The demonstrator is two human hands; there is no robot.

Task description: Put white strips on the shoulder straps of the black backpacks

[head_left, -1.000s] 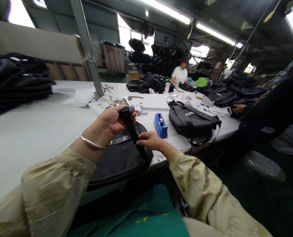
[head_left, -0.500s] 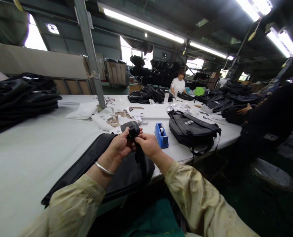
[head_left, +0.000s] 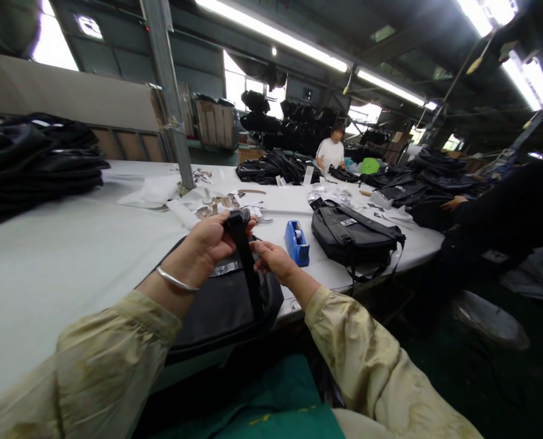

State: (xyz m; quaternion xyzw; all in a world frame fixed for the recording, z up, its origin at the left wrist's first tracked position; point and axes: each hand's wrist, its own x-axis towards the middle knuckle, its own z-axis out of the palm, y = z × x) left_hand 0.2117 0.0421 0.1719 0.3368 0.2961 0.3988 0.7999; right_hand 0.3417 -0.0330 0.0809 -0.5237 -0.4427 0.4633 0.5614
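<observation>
A black bag [head_left: 212, 317] lies at the table's front edge below my hands, a shiny label on its upper side. My left hand [head_left: 212, 241] is closed around the buckle end of a black strap [head_left: 251, 277], raised above the bag. From there the strap hangs down over the bag's right part. Just right of the strap is my right hand [head_left: 274, 262], its fingers curled and the thumb against the forefinger. Whether these fingertips pinch the strap's edge or something small is not clear.
A blue tape dispenser [head_left: 296, 242] stands right of my hands, beside another black bag [head_left: 351, 235]. Paper scraps [head_left: 221, 204] lie beyond. Black bags are piled at left [head_left: 38, 164] and far right [head_left: 422, 180]. A metal post [head_left: 177, 122] rises from the table [head_left: 70, 262]. Two people stand nearby.
My left hand has lifted the strap's buckle end up and slightly left, so the strap is now stretched out. My right hand has moved slightly away from the buckle. More of the bag shows.
</observation>
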